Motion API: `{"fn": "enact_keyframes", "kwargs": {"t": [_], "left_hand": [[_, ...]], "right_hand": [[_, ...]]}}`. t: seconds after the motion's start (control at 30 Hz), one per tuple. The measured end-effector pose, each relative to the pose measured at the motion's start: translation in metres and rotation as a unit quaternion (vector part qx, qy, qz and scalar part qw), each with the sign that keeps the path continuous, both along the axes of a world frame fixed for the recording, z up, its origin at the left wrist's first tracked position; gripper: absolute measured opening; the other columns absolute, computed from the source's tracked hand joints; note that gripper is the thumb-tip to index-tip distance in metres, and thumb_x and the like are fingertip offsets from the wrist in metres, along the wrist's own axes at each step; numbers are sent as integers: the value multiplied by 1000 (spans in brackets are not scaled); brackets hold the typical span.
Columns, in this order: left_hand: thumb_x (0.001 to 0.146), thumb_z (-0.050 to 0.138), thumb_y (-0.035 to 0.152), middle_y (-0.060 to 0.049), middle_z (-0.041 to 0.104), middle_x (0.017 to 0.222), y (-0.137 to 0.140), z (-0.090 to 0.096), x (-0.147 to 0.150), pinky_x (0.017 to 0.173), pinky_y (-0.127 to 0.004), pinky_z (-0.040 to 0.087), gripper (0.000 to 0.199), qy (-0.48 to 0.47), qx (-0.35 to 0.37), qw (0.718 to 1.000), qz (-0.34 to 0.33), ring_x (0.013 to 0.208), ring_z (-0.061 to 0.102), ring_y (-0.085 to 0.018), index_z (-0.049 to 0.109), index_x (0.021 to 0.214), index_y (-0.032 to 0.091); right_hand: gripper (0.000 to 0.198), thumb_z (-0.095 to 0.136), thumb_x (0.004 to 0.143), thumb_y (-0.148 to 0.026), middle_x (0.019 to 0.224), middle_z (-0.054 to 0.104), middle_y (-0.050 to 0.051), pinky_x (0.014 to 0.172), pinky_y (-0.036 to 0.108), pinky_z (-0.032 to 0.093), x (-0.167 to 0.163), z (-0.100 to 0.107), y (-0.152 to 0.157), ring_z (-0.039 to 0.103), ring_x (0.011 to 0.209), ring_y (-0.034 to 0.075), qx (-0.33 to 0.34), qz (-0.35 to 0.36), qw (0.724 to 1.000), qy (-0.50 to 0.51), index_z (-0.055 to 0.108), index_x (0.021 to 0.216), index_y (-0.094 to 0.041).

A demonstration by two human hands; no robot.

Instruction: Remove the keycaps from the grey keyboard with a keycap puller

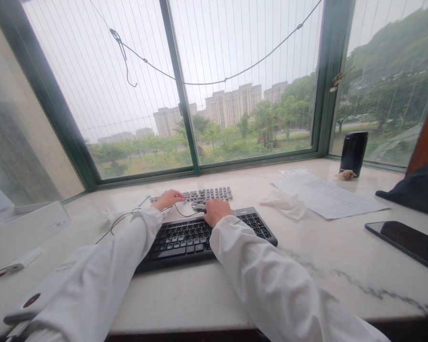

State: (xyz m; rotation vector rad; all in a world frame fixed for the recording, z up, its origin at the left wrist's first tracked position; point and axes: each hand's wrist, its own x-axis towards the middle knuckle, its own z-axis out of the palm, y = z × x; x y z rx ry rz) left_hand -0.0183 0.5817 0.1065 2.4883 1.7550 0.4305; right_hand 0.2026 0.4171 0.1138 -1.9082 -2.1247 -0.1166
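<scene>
A black keyboard [185, 242] lies on the white marble-like top, with keycaps on its lower left part and bare key sockets elsewhere. Behind it, loose keycaps [214, 193] stand in rows. My left hand [166, 199] reaches over the keyboard's far left edge, its fingertips pinched at the loose keycaps; whatever they hold is too small to make out. Above the keyboard's middle, my right hand [217, 211] is closed around a small metal-looking tool [199, 208] that points left. A thin black cable [123, 216] runs from the left past both hands.
Crumpled tissue [285, 204] and a printed sheet [328, 194] lie right of the keyboard. Farther right are a phone [408, 242], a black cylinder [354, 154] and dark cloth [417, 187]. A white box [53, 221] stands left. Windows rise behind the top.
</scene>
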Motion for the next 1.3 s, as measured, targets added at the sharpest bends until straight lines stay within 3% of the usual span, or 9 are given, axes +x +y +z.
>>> {"fn": "enact_keyframes", "kwargs": {"t": [0.37, 0.6, 0.73, 0.83, 0.97, 1.03, 1.1, 1.2, 1.3], "left_hand": [[72, 64, 49, -3, 69, 89, -4, 0, 2, 67, -24, 43, 35, 19, 2, 1000, 11, 81, 63, -19, 73, 98, 28], [74, 59, 57, -2, 69, 90, -33, 29, -3, 68, -25, 42, 41, 8, 52, 998, 25, 79, 61, -19, 71, 100, 27], [78, 56, 59, -3, 69, 87, -75, 54, -11, 69, -23, 42, 44, -61, 80, 992, -78, 78, 60, -16, 72, 96, 22], [79, 57, 58, -4, 70, 86, -111, 63, -18, 64, -22, 41, 45, -67, 1, 978, -196, 71, 57, -14, 73, 93, 18], [77, 63, 54, -3, 70, 78, -149, 57, -17, 57, -20, 38, 39, -55, -63, 958, -274, 63, 54, -10, 74, 90, 19], [75, 66, 52, -3, 70, 77, -161, 50, -13, 56, -19, 37, 35, -47, -86, 944, -315, 63, 54, -10, 74, 89, 20], [75, 68, 50, -2, 70, 74, -167, 44, -8, 56, -19, 37, 33, -44, -84, 933, -346, 62, 55, -10, 75, 87, 21], [74, 69, 48, -2, 69, 71, -171, 37, -6, 56, -20, 36, 31, -47, -50, 927, -369, 59, 55, -9, 76, 85, 20], [74, 69, 47, -1, 70, 70, -171, 34, -8, 55, -20, 36, 29, -35, -26, 926, -376, 58, 56, -9, 77, 84, 21]], "right_hand": [[26, 55, 77, -22, 94, 70, 14, 71, 32, 48, 0, -1, 0, 66, 87, 25, 2, -1, 1000, 3, 70, 96, -16], [22, 55, 77, -21, 90, 71, 13, 68, 31, 47, 0, 2, -2, 66, 84, 25, 10, -4, 1000, 4, 70, 92, -17], [19, 53, 78, -23, 84, 70, 13, 64, 31, 46, -3, 4, -4, 66, 78, 25, 37, 3, 999, 9, 69, 87, -16], [19, 53, 81, -28, 79, 69, 12, 60, 29, 42, -8, 6, -7, 65, 71, 23, 68, 17, 997, 41, 68, 83, -16], [23, 50, 84, -35, 70, 67, 8, 55, 27, 36, -17, 9, -12, 60, 63, 19, 128, 27, 977, 170, 63, 74, -18], [34, 48, 85, -41, 60, 61, 5, 52, 27, 32, -22, 11, -15, 54, 56, 17, 146, 54, 948, 278, 56, 61, -19], [45, 47, 85, -49, 49, 50, 2, 48, 27, 29, -28, 13, -17, 45, 47, 13, 129, 83, 898, 412, 44, 51, -20], [48, 51, 82, -52, 41, 30, -5, 40, 26, 21, -41, 13, -23, 26, 37, 9, 38, 111, 771, 626, 31, 51, -22], [47, 58, 79, -47, 42, 19, -10, 36, 25, 13, -55, 9, -28, 15, 36, 6, -48, 140, 651, 744, 25, 55, -24]]}}
